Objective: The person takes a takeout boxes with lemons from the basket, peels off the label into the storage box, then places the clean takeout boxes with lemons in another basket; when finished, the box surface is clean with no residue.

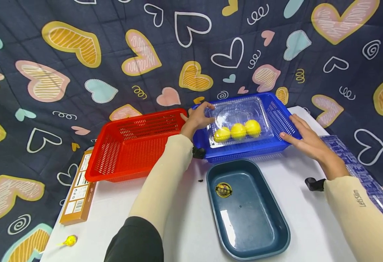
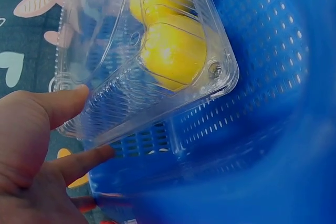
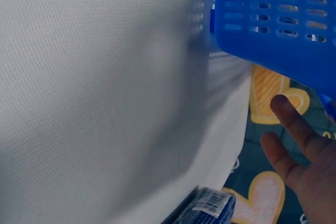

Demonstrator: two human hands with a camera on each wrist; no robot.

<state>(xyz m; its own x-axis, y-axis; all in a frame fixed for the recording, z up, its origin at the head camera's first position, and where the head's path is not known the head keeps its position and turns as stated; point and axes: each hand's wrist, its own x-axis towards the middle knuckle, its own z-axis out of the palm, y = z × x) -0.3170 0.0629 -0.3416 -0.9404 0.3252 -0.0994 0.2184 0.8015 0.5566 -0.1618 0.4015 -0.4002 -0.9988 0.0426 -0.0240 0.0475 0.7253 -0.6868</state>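
Note:
A clear plastic clamshell box (image 1: 240,109) with yellow balls (image 1: 238,131) inside lies in the blue perforated basket (image 1: 247,148). My left hand (image 1: 196,118) is at the box's left end, its thumb and fingers spread apart. Seen from the left wrist, the thumb (image 2: 68,106) reaches the clear edge (image 2: 126,124), and another finger extends lower, by the basket. Whether they touch the box I cannot tell. At the basket's right side is my right hand (image 1: 309,140), fingers extended and apart. The right wrist view shows these fingers (image 3: 294,121) just below the basket wall (image 3: 273,51).
Left of the blue basket stands a red basket (image 1: 113,176). A dark teal tray (image 1: 244,218) sits in front. An orange-brown carton (image 1: 77,203) and a yellow-wrapped lollipop (image 1: 70,240) lie at the left. A blue patterned package (image 1: 365,174) lies at the right.

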